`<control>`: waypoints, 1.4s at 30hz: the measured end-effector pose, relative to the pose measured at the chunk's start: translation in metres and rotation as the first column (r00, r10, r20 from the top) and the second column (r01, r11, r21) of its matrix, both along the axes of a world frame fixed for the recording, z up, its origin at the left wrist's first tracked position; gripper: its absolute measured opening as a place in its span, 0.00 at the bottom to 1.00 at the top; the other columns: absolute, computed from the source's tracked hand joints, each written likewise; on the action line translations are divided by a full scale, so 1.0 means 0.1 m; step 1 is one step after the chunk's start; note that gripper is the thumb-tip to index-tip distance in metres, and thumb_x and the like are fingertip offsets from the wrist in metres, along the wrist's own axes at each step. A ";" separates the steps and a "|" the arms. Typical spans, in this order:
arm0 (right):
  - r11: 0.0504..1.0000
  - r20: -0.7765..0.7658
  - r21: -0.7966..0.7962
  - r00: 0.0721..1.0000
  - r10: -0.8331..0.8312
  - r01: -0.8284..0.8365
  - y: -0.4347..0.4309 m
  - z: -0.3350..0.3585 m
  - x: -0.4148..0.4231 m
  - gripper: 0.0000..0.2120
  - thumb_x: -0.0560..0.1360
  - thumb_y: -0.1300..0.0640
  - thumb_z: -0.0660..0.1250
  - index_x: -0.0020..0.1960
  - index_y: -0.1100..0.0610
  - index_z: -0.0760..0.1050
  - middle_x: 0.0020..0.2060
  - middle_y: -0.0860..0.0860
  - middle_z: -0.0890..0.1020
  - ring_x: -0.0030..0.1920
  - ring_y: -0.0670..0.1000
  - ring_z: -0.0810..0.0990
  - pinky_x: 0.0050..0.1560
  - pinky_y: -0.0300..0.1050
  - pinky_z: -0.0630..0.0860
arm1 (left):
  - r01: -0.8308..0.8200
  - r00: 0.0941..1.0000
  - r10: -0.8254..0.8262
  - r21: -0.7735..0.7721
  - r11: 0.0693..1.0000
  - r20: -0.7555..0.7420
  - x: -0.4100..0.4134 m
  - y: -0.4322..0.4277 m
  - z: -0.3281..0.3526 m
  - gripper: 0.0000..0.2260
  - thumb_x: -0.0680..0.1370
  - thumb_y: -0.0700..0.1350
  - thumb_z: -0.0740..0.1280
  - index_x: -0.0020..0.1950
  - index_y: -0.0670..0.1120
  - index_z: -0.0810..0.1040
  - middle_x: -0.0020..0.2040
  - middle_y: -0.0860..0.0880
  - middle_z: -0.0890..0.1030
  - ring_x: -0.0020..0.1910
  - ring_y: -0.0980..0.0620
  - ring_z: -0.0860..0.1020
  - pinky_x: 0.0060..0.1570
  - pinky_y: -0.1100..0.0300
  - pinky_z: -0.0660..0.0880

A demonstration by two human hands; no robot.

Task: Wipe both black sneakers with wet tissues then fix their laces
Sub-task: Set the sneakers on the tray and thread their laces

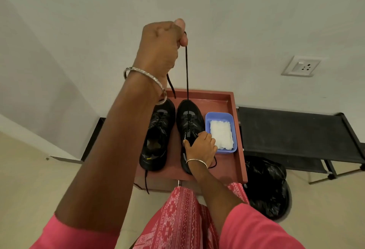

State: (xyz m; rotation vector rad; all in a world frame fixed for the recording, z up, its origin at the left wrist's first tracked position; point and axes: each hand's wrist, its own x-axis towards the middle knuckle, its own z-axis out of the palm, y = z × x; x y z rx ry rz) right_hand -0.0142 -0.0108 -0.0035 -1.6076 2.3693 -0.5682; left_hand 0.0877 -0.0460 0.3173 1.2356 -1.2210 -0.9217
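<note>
Small white lettering ran along the side of the right-hand black sneaker [189,128], far too tiny and blurred to read; nothing else carried any legible text.

The scene is lit evenly by soft, diffuse indoor light; no lamp or window is seen. The wall [217,12] is rendered pale grey, without glare. Faint, soft-edged shadows are cast on the wall's left part. Straight lines are bent toward the picture's edges by the wide-angle lens. Detail is kept sharp at the centre, while the sleeves [256,229] at the bottom edge are slightly softened.
</note>
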 end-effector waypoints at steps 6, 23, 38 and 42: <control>0.999 -0.021 0.037 1.000 -0.004 0.005 -0.03 -0.01 0.02 0.26 0.71 0.42 0.74 0.57 0.60 0.75 0.53 0.57 0.80 0.55 0.59 0.77 0.54 0.54 0.73 | 0.058 0.997 -0.057 0.005 0.998 -0.055 -0.02 0.10 0.01 0.19 0.83 0.46 0.63 0.31 0.45 0.73 0.24 0.54 0.61 0.22 0.57 0.57 0.24 0.64 0.55; 0.810 0.532 0.244 0.772 0.348 -0.533 -0.10 1.77 -0.85 0.09 0.80 0.69 0.57 0.55 0.61 0.73 0.35 0.59 0.81 0.23 0.48 0.76 0.21 0.38 0.68 | 0.160 0.987 -0.161 0.099 0.982 -0.004 0.04 0.64 0.57 0.19 0.79 0.62 0.64 0.47 0.48 0.84 0.49 0.51 0.87 0.51 0.54 0.84 0.63 0.47 0.74; 0.890 0.768 -0.285 0.471 0.434 -0.357 0.44 3.83 -0.99 0.14 0.82 0.58 0.65 0.55 0.69 0.80 0.43 0.61 0.86 0.36 0.50 0.85 0.37 0.38 0.79 | 0.088 0.994 -0.077 -0.156 0.984 0.071 -0.13 1.05 0.67 0.06 0.78 0.45 0.70 0.54 0.48 0.84 0.48 0.50 0.86 0.49 0.53 0.84 0.48 0.58 0.80; 0.876 0.885 -0.316 0.220 0.410 -0.365 0.54 3.99 -0.90 0.17 0.82 0.54 0.65 0.60 0.68 0.77 0.53 0.62 0.85 0.51 0.57 0.86 0.47 0.43 0.82 | 0.012 0.996 0.009 -0.235 0.972 0.088 -0.20 1.09 0.68 0.04 0.76 0.41 0.73 0.49 0.46 0.85 0.42 0.49 0.86 0.45 0.52 0.84 0.49 0.55 0.82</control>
